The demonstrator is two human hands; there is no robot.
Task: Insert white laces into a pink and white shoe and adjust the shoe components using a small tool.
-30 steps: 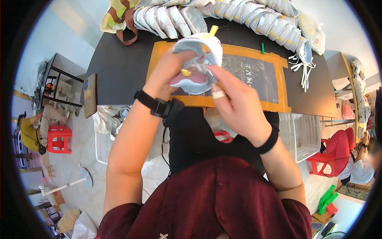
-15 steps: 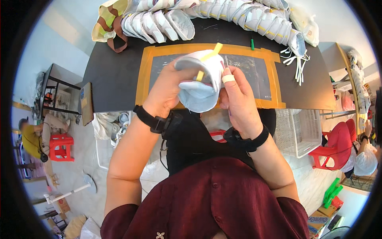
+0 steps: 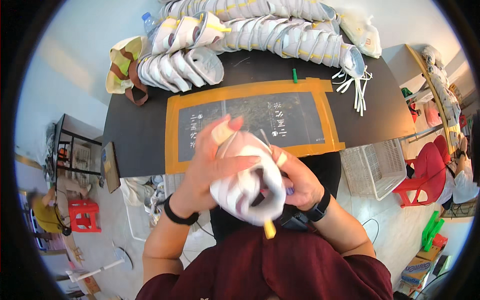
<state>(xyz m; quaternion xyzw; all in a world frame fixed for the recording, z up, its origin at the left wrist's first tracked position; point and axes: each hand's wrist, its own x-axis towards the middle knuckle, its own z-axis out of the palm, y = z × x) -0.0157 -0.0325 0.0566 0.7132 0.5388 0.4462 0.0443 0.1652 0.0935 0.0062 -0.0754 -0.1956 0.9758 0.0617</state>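
Over my lap, near the table's front edge, I hold a white and pale pink shoe upper (image 3: 240, 192), with its grey-lined opening turned toward me. A yellow tab (image 3: 270, 229) sticks out at its lower end. My left hand (image 3: 202, 170) grips the upper from the left, the thumb lying across its top and a taped finger raised. My right hand (image 3: 300, 185) is closed at the upper's right side around a thin metal-tipped tool (image 3: 265, 137). A purple part, probably its handle, shows by the fingers. Tape wraps the right thumb.
Long nested rows of shoe uppers (image 3: 285, 42) line the table's back. A shorter stack (image 3: 175, 69) stands beside a cloth bag (image 3: 122, 75). An orange-taped mat (image 3: 172, 130) and green marker (image 3: 295, 76) lie ahead. White crates (image 3: 372, 167) flank my legs. People sit at both sides.
The upper has come closer to my body and turned, its yellow tab now pointing down. My left hand has shifted from gripping inside its opening to lying across its outside.
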